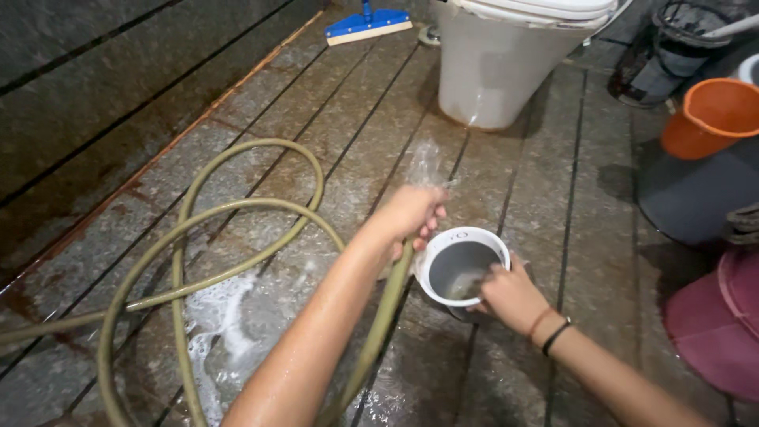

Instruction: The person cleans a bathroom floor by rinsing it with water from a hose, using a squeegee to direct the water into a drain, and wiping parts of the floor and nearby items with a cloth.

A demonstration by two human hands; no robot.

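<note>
While the left hand (407, 215) was closed around the nozzle end of the olive-green hose (237, 207), its grip wrapped tight on the hose, water sprayed forward toward the base of the white toilet (494, 75). The white-rimmed grey cup (460, 267) sat just to the right of that grip, touching the hose end, mouth up with a little water inside. The right hand (510, 296) held the cup at its near rim, fingers curled on the wall, so it was the nearer hand to the cup. The hose's long axis ran from lower centre up to the left hand, its slack looped on the wet tiled floor (545, 182). Count: one hose, one cup, one toilet, one orange bucket (711, 115), one blue squeegee head (368, 25)
</note>
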